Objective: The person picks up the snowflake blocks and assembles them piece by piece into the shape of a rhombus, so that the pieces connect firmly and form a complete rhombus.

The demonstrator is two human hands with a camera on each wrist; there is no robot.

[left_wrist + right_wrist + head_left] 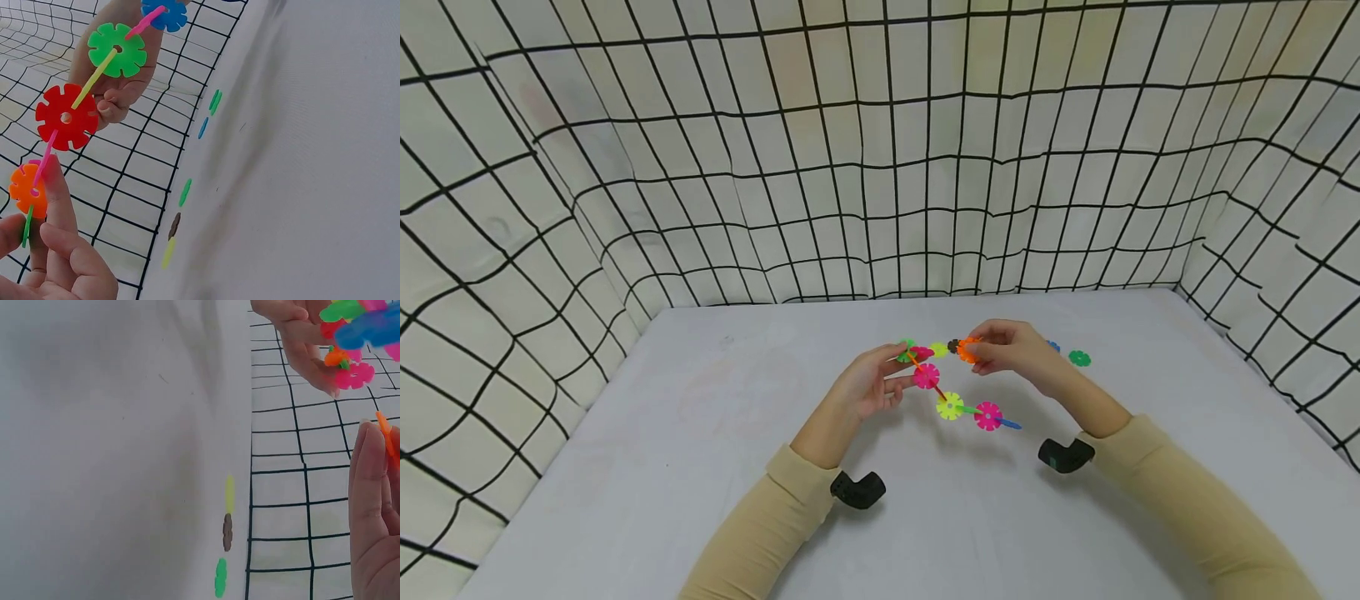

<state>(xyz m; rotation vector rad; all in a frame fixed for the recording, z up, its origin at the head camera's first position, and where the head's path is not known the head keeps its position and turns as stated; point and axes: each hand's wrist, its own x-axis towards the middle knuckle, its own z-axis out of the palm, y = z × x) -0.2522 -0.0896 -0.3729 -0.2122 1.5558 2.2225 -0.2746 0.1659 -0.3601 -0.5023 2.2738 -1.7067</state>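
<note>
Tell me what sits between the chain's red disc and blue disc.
From the red disc to the blue disc: a yellow disc, a green disc and a pink disc, as the left wrist view shows.

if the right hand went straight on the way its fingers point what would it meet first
Probably the notched-disc chain that the left hand holds, though depth is unclear, so it might pass in front or behind.

head view: blue disc [1055, 346] partly hidden | right-wrist view: right hand [373, 512], orange disc [385, 434] edge-cropped
</note>
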